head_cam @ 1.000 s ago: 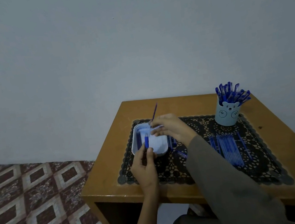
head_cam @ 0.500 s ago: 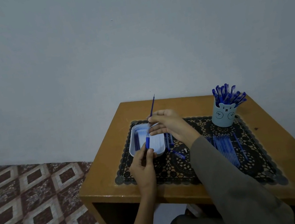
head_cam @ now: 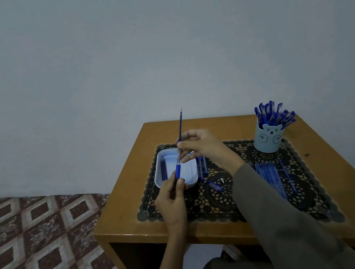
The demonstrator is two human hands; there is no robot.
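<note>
Your left hand (head_cam: 172, 202) curls round the lower end of a blue pen barrel (head_cam: 178, 170) and holds it tilted above the near part of the white tray (head_cam: 189, 175). Just beyond it, your right hand (head_cam: 202, 146) pinches a thin blue refill (head_cam: 180, 126) between thumb and fingertips, in line with the barrel. Far right on the lace mat (head_cam: 229, 198), a pale cup (head_cam: 268, 141) full of pens shows a printed bear face.

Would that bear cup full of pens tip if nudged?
Probably top-heavy: the pens stand well above the bear cup and lean to one side, so a high nudge might tip it. The lace mat under it likely resists sliding.
</note>
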